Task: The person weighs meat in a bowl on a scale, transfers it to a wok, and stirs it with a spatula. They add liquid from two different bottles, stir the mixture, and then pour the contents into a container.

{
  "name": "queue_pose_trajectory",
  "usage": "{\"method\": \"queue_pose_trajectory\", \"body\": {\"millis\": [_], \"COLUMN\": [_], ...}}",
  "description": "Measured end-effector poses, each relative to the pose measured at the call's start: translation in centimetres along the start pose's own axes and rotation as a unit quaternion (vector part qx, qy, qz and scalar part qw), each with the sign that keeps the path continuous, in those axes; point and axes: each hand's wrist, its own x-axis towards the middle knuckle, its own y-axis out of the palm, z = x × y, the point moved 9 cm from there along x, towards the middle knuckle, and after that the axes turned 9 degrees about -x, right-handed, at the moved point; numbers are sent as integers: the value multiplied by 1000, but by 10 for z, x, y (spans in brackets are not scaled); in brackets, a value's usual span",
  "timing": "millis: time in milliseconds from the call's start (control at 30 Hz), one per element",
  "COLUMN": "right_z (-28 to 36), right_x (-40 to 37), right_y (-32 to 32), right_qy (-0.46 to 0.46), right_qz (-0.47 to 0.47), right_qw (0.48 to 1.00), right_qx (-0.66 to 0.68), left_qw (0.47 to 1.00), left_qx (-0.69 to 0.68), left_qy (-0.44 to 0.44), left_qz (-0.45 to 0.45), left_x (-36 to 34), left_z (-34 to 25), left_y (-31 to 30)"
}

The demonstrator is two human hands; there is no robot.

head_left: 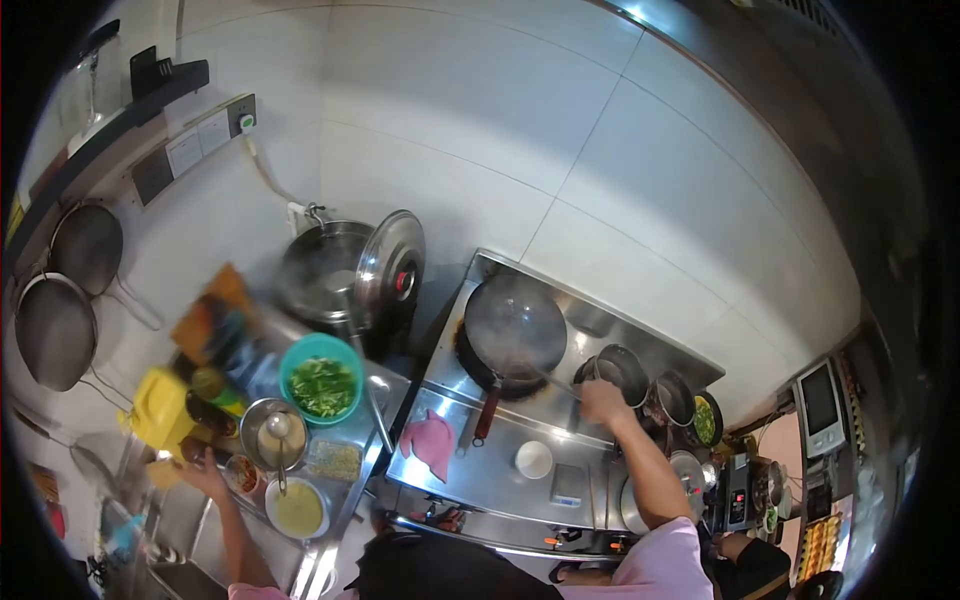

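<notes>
My right hand (603,402) is closed around a long-handled cooking utensil (556,382). Its thin shaft runs left into the steaming wok (516,325), and its far end is lost in the steam. The wok's wooden handle (487,415) points toward me. On the left, my left hand (205,478) has its fingers curled at a small dark brown thing (191,448) that I cannot make out. Just above it are a dark bottle (211,413) and a yellow jug (160,408). Beside that hand stand a jar of red seasoning (241,473) and a metal bowl with a ladle (262,440).
A teal bowl of chopped greens (320,380) and a bowl of pale yellow liquid (298,508) stand on the left counter. Behind them is a tall pot (318,275) with its lid tilted. Pink cloth (428,442) and a white bowl (533,460) lie before the wok.
</notes>
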Motion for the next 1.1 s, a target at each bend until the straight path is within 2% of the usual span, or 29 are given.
{"method": "queue_pose_trajectory", "body": {"millis": [33, 100, 200, 233, 267, 300, 400, 433, 533, 567, 667, 700, 800, 833, 867, 933, 1000, 1100], "right_z": [1, 3, 6, 13, 15, 14, -9, -12, -14, -10, 5, -5, -5, -2, -4, -1, 0, 3], "right_x": [16, 27, 36, 40, 46, 49, 32, 12, -11, -18, -12, -1, 11, 12, 12, 11, 1, -9], "right_y": [21, 40, 44, 58, 66, 73, 80, 57, 57, 56, 75, 94, 110, 122, 132, 141, 144, 150], "right_qy": [16, 53, 110, 90, 74, 59, 57, 70, 32, 37, 62, 120, 134, 133, 131, 112, 91, 72], "right_qz": [-20, -70, -143, -115, -90, -66, -40, -45, -56, -29, -37, -24, -149, -147, -144, -139, -138, -145], "right_qw": [999, 991, 969, 975, 980, 984, 990, 988, 996, 997, 991, 985, 947, 941, 934, 927, 925, 918], "right_qx": [28, 98, 167, 166, 161, 155, 123, 131, 61, 64, 109, 120, 251, 275, 299, 330, 343, 362], "left_qw": [999, 993, 960, 921, 899, 866, 875, 856, 851, 844, 823, 853, 897, 891, 880, 832, 816, 764], "left_qx": [-30, -84, -222, -167, -150, -28, 109, 139, 192, 202, 191, 178, 60, 27, -64, -151, -165, -201], "left_qy": [31, 89, 9, -15, -29, -103, 5, -45, -52, -93, -121, -81, -71, -199, -277, -366, -421, -440], "left_qz": [-1, -6, 172, 352, 411, 489, 472, 496, 486, 489, 521, 484, 432, 406, 380, 388, 360, 427], "left_x": [-7, -43, -142, -210, -243, -287, -324, -324, -323, -327, -339, -341, -339, -336, -330, -312, -270, -232], "left_z": [-35, -149, -197, -224, -227, -171, -168, -175, -176, -164, -152, -155, -157, -149, -152, -130, -168, -128], "left_y": [1, 9, 80, 136, 163, 204, 250, 259, 277, 285, 297, 299, 316, 324, 334, 381, 390, 452]}}
